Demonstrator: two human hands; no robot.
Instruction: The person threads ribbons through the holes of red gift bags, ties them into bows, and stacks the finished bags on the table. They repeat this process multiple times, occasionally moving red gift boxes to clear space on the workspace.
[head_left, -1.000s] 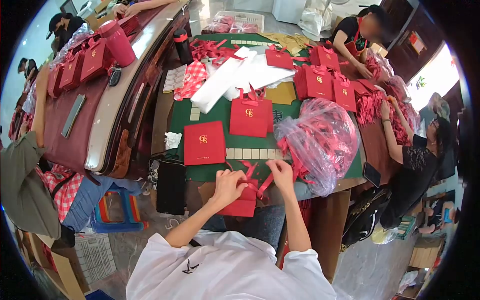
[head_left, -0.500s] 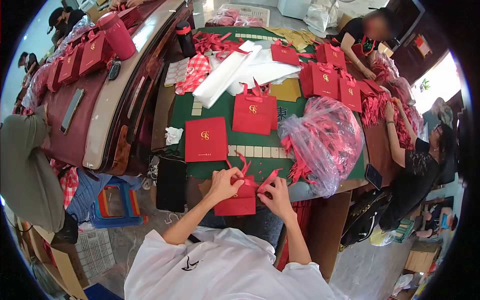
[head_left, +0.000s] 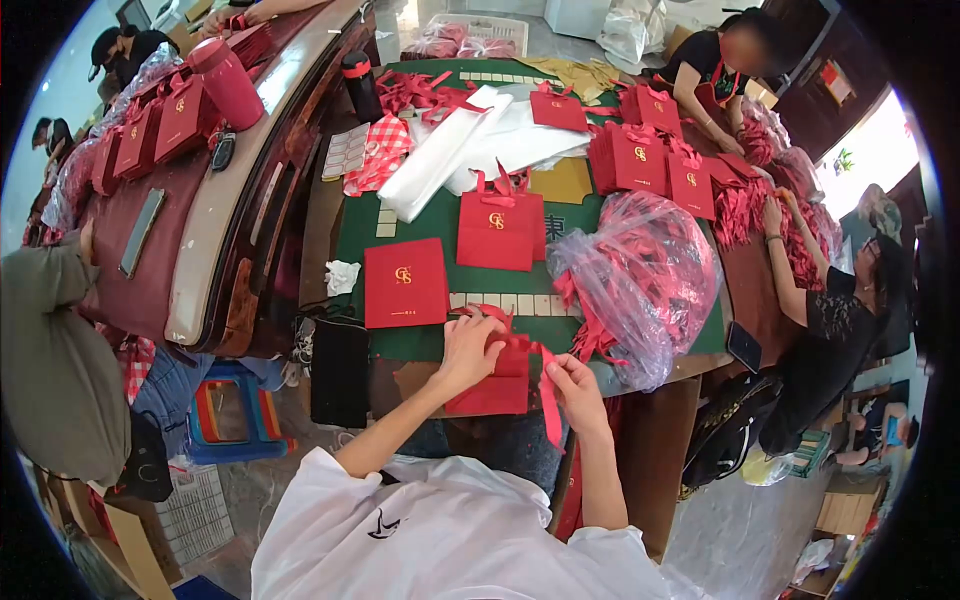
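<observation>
Right hand (head_left: 582,400) has shifted outward from red bag (head_left: 488,394), pinching ribbon (head_left: 552,415), apparently controlling loose end; left hand (head_left: 467,355) grips bag's top, likely steadying it.

This looks like a small packing workshop: bags (head_left: 640,165) stand at one o'clock on a green table (head_left: 405,345), more bags (head_left: 184,118) line a maroon table (head_left: 110,225) at eleven, and people (head_left: 835,322) at one and two work beside heaped ribbons (head_left: 738,215).
</observation>
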